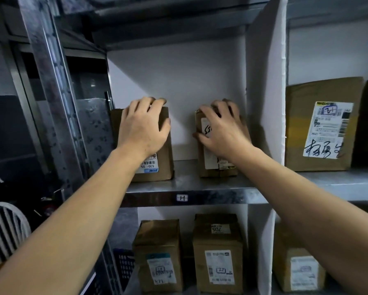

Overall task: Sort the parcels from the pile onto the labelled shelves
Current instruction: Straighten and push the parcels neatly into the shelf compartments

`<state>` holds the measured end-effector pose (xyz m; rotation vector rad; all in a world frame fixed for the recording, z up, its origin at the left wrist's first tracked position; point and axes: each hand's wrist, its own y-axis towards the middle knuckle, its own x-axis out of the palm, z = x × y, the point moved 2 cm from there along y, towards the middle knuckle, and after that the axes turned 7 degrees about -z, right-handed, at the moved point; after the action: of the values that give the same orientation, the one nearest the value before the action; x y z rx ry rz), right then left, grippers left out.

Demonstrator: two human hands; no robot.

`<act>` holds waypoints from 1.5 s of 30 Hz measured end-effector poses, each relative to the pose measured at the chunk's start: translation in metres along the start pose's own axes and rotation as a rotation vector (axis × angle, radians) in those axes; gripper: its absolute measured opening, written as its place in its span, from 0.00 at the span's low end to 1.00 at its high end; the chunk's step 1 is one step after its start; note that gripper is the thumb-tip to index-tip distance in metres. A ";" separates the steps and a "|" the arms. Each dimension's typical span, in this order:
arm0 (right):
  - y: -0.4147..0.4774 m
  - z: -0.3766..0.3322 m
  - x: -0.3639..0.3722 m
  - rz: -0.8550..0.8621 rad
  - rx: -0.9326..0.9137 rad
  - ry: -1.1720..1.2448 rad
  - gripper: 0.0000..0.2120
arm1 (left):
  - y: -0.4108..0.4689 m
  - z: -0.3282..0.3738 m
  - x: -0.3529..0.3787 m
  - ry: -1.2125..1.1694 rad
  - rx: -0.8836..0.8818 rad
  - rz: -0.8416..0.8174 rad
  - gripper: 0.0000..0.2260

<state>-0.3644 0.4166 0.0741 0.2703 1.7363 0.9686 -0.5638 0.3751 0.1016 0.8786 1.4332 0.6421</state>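
Two small brown cardboard parcels stand upright on a metal shelf whose front edge bears an "H" label. My left hand grips the top of the left parcel, fingers curled over its far edge. My right hand holds the right parcel, fingers over its top and thumb on its left side. Both parcels carry white shipping labels, partly hidden by my hands. A gap of bare shelf separates the two parcels.
A white divider bounds the compartment on the right; beyond it leans a larger labelled parcel. Three parcels stand on the shelf below. A metal upright stands left, with a white slatted object lower left.
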 end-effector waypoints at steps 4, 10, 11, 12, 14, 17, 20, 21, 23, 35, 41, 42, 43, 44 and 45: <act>0.004 -0.005 -0.004 -0.002 -0.024 0.002 0.32 | 0.003 -0.010 0.003 0.037 -0.016 -0.012 0.22; 0.007 -0.015 0.000 0.027 0.020 -0.074 0.29 | 0.006 -0.018 0.012 0.110 -0.060 -0.089 0.26; 0.006 -0.016 0.002 0.024 0.025 -0.084 0.28 | 0.006 -0.018 0.012 0.102 -0.060 -0.081 0.26; 0.006 -0.016 0.004 0.022 0.028 -0.091 0.28 | 0.005 -0.018 0.012 0.090 -0.060 -0.072 0.25; 0.005 -0.015 0.005 0.028 0.033 -0.080 0.27 | 0.004 -0.022 0.013 0.065 -0.064 -0.056 0.25; 0.005 -0.010 0.005 0.040 0.047 -0.070 0.26 | 0.003 -0.030 0.012 0.024 -0.074 -0.038 0.25; 0.006 -0.009 0.005 0.038 0.049 -0.079 0.26 | 0.001 -0.030 0.013 0.007 -0.022 -0.032 0.25; 0.006 -0.009 0.006 0.034 0.046 -0.081 0.26 | 0.000 -0.028 0.014 0.007 -0.004 -0.029 0.25; 0.005 -0.011 0.007 0.028 0.037 -0.086 0.26 | 0.000 -0.025 0.014 0.000 -0.005 -0.028 0.25; -0.013 -0.020 -0.015 0.067 0.039 -0.140 0.25 | -0.011 -0.024 -0.009 -0.029 -0.037 0.020 0.24; -0.040 -0.011 -0.043 0.080 -0.010 -0.183 0.24 | -0.032 0.008 -0.030 -0.047 0.000 0.073 0.23; -0.046 -0.008 -0.047 0.080 -0.023 -0.194 0.24 | -0.035 0.017 -0.032 -0.047 0.010 0.076 0.22; -0.053 -0.004 -0.052 0.079 -0.037 -0.208 0.23 | -0.039 0.027 -0.034 -0.047 0.020 0.076 0.22; -0.060 0.000 -0.057 0.083 -0.055 -0.223 0.22 | -0.043 0.038 -0.035 -0.049 0.029 0.073 0.21; -0.068 0.005 -0.062 0.092 -0.077 -0.242 0.22 | -0.046 0.049 -0.036 -0.052 0.036 0.065 0.21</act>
<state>-0.3171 0.3378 0.0682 0.4031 1.4738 1.0228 -0.5236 0.3138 0.0805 0.9669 1.3776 0.6395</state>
